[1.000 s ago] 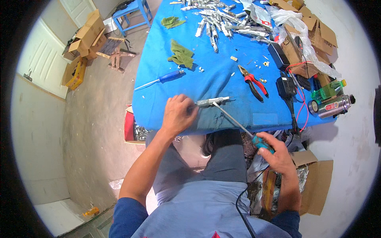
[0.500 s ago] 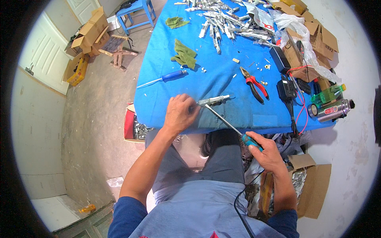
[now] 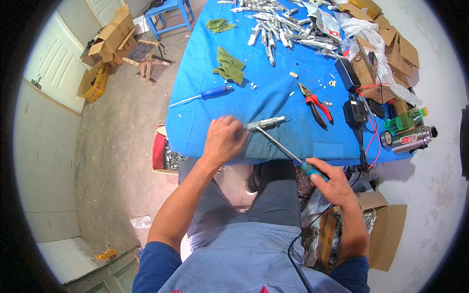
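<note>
At the near edge of the worktop [image 3: 195, 132], a slim metal piece [image 3: 266, 122] lies across the blue cover, right end slightly farther away than the left. Compared with a second ago, the screwdriver [image 3: 283, 147] tip has shifted left along the piece's near side, from about its middle to closer to the left hand [image 3: 223, 139]. Contact at the tip: touching or just beside, cannot tell. Judgement: the tool is now being applied nearer the held end, and work on this piece is still under way.

Hands: left curled over the left end, apparently pinching it, fingertips hidden; right hand [image 3: 334, 183] wrapped round the teal handle.

Appearance of piece: long, narrow, pale silver-white on top, darker along the near side; left end covered by fingers. Finer detail too small to read. Similar-looking pieces are heaped in a pile [image 3: 281, 31] on the far side; red-handled pliers [image 3: 311, 100] lie to the right.
</note>
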`<move>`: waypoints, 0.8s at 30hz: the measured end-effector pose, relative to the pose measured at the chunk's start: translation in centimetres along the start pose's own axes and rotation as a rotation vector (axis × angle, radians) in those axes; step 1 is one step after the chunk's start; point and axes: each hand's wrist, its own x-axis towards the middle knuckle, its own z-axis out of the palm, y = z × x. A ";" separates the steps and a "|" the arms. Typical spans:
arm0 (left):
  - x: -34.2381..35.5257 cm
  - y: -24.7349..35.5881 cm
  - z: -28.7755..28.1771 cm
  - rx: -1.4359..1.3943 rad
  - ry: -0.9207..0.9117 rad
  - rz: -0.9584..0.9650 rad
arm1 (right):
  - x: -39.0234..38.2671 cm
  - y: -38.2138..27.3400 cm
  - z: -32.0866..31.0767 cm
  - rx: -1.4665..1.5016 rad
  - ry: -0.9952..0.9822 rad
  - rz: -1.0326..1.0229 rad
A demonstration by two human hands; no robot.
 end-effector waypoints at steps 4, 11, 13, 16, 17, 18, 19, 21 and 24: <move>0.0 -0.1 0.0 0.001 -0.004 0.008 | 0.9 -0.1 -0.9 -0.150 0.030 -0.146; 0.1 -0.1 0.0 0.005 -0.018 0.008 | 2.3 -2.1 -1.8 -0.374 0.048 -0.284; 0.0 -0.3 0.1 -0.005 -0.008 0.014 | 2.8 -2.3 -1.9 -0.377 0.034 -0.315; 0.0 -0.3 0.1 -0.008 -0.012 0.010 | 3.4 -2.7 -2.7 -0.315 -0.002 -0.223; 0.0 -0.3 0.1 -0.007 -0.016 0.005 | 3.7 -2.8 -3.0 -0.278 -0.033 -0.141; 0.0 -0.3 0.1 -0.015 -0.012 -0.007 | 4.0 -2.9 -3.4 -0.244 -0.061 -0.059; 0.0 -0.4 0.1 -0.022 -0.007 -0.020 | 4.2 -2.9 -3.7 -0.209 -0.090 0.023; 0.1 -0.3 0.1 -0.033 0.003 -0.030 | 4.8 -1.9 -4.3 0.079 -0.136 0.230; 0.3 -0.4 0.1 -0.032 0.011 -0.024 | 4.7 -1.1 -3.7 0.164 -0.125 0.304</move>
